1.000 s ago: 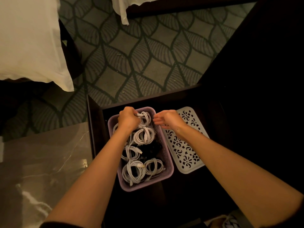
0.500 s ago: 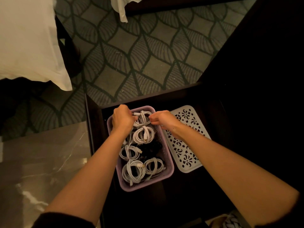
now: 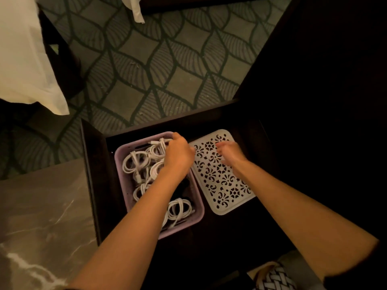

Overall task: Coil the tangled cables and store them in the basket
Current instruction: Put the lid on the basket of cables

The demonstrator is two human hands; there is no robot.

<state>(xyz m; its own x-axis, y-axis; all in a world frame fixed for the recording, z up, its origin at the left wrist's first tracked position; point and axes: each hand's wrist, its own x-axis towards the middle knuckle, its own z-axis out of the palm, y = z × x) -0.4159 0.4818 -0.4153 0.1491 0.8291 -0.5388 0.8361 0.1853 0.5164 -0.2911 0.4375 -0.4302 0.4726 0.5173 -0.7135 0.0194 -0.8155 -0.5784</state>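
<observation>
A purple basket (image 3: 121,164) sits in an open dark drawer and holds several coiled white cables (image 3: 134,164), with a dark cable (image 3: 186,186) among them. My left hand (image 3: 178,156) reaches over the basket's far right corner. Its fingers curl down onto the white coil (image 3: 158,146) at the far end. My right hand (image 3: 230,153) hovers over the white perforated lid (image 3: 224,189) beside the basket, fingers loosely bent and holding nothing. My left forearm hides the middle of the basket.
The dark drawer (image 3: 100,185) juts out over a leaf-patterned carpet (image 3: 159,70). A marble top (image 3: 41,216) lies to the left and dark furniture rises on the right. White bedding (image 3: 23,59) hangs at the upper left.
My left hand has shifted from the basket's far left corner to its far right corner. My right hand has left the basket and moved right, over the lid.
</observation>
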